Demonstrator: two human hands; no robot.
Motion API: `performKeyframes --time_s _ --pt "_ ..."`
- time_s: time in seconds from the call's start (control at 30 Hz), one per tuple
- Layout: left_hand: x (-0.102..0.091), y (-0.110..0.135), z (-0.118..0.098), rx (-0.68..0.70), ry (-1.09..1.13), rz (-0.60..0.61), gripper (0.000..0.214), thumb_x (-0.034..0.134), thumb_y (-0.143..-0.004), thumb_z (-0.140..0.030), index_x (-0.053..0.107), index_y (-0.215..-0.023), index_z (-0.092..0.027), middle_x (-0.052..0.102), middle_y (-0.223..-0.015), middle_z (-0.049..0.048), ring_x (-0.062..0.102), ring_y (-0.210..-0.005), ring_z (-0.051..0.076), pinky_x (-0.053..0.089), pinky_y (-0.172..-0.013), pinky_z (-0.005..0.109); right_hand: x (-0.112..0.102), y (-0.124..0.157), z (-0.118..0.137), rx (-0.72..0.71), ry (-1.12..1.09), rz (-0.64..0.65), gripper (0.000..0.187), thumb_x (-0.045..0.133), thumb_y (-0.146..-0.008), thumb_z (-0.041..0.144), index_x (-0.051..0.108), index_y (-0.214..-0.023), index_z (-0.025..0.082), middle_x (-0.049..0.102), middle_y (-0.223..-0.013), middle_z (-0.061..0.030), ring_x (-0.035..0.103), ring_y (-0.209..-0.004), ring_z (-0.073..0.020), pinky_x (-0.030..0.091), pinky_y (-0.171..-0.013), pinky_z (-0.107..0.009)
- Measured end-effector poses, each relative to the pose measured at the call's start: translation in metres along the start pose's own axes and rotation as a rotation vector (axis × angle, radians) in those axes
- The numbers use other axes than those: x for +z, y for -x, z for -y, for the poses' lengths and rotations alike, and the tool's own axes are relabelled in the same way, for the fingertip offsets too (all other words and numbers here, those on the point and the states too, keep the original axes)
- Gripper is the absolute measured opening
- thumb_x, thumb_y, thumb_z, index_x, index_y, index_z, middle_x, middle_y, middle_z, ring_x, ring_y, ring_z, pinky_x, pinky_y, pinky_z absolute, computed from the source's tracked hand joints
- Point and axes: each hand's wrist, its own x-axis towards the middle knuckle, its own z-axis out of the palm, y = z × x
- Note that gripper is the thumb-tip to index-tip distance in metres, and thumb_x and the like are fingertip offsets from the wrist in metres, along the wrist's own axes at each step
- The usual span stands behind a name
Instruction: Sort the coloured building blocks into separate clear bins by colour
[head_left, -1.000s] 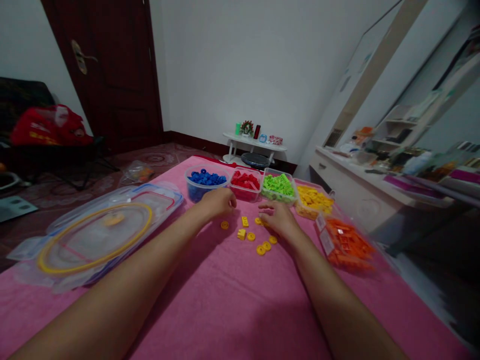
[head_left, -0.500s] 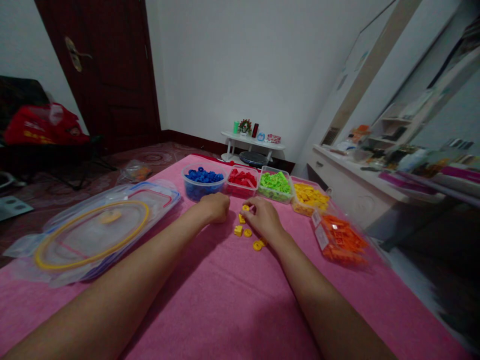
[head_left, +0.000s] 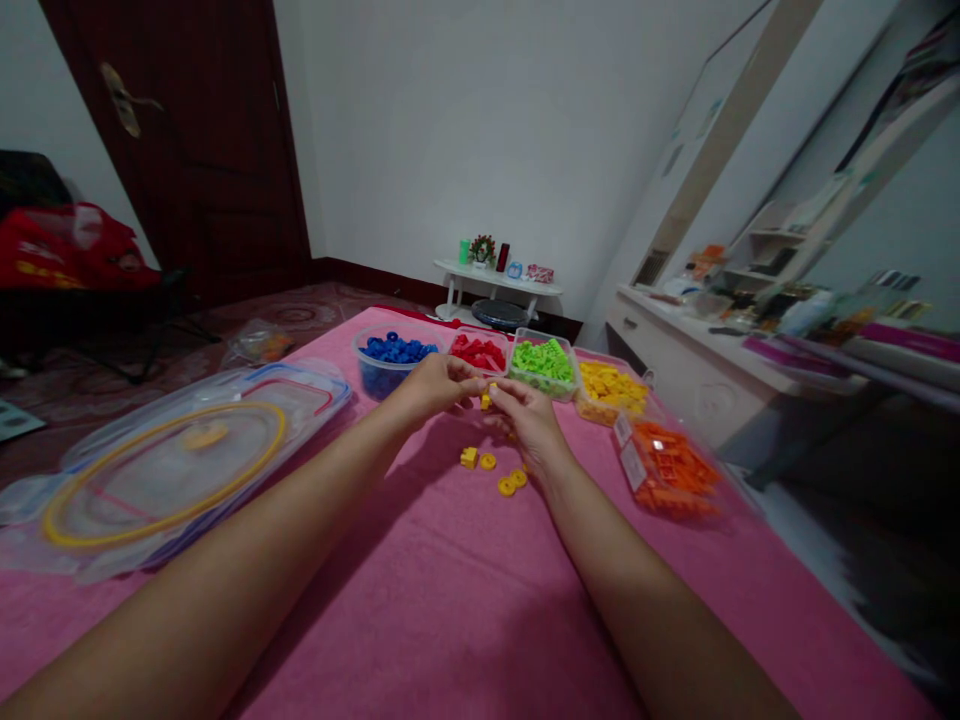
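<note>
Nearest, on the pink tabletop, lie loose yellow pieces, small rings and one blocky bit, just beside the right wrist; a stack of clear lids rests well to the left. Just past them the left hand and right hand meet, the fingers of both pinched closed on one small yellow piece, held off the cloth between the fingertips. Beyond stand open tubs: a blue tub of blue parts, a red tub, a green tub, a yellow tub; an orange tub lies nearer, at the right.
</note>
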Motion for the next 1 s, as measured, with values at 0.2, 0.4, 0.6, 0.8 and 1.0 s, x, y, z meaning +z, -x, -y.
performKeyframes --time_s 0.2,0.4,0.6,0.8,1.0 --pt "0.009 0.0 0.006 0.1 0.08 -0.022 0.03 0.057 -0.08 -0.036 0.07 -0.094 -0.012 0.069 -0.076 0.0061 0.055 -0.055 0.009 0.041 -0.048 0.019 0.005 0.004 0.009 0.126 -0.319 0.009 0.009 0.062 -0.074 0.012 0.068 -0.08 0.014 0.069 -0.074 -0.0025 0.06 -0.059 -0.0082 0.054 -0.054 -0.017" --pt "0.015 -0.005 0.015 0.27 -0.068 -0.111 0.031 0.058 -0.079 -0.036 0.072 -0.094 -0.014 0.073 -0.084 0.0056 0.063 -0.07 0.014 0.046 -0.062 0.023 0.008 0.003 0.006 0.226 -0.46 -0.028 0.013 0.054 -0.079 0.004 0.064 -0.076 0.011 0.065 -0.062 -0.0025 0.059 -0.053 -0.0083 0.053 -0.052 -0.018" --pt "0.015 -0.005 0.014 0.377 -0.21 -0.071 0.028 0.052 -0.083 -0.034 0.073 -0.087 -0.016 0.072 -0.073 0.0027 0.062 -0.069 0.015 0.044 -0.064 0.023 0.011 0.003 0.007 0.334 -0.527 0.01 0.018 0.046 -0.088 0.01 0.06 -0.076 0.011 0.062 -0.06 -0.0027 0.057 -0.048 -0.008 0.047 -0.043 -0.015" --pt "0.018 -0.003 0.012 0.397 -0.333 -0.044 0.037 0.046 -0.087 -0.035 0.071 -0.072 -0.013 0.069 -0.07 0.0033 0.06 -0.071 0.015 0.042 -0.069 0.023 0.009 0.003 0.005 0.361 -0.569 0.021 0.013 0.049 -0.089 0.014 0.057 -0.08 0.012 0.062 -0.062 -0.0017 0.056 -0.047 -0.0069 0.042 -0.038 -0.012" --pt "0.022 -0.002 0.013 0.416 -0.357 -0.097 0.037 0.041 -0.089 -0.036 0.068 -0.074 -0.015 0.068 -0.076 0.0026 0.059 -0.076 0.015 0.041 -0.07 0.023 0.008 0.002 0.005 0.371 -0.58 -0.036 0.015 0.046 -0.089 0.013 0.058 -0.079 0.012 0.06 -0.058 -0.0008 0.054 -0.045 -0.007 0.04 -0.036 -0.012"
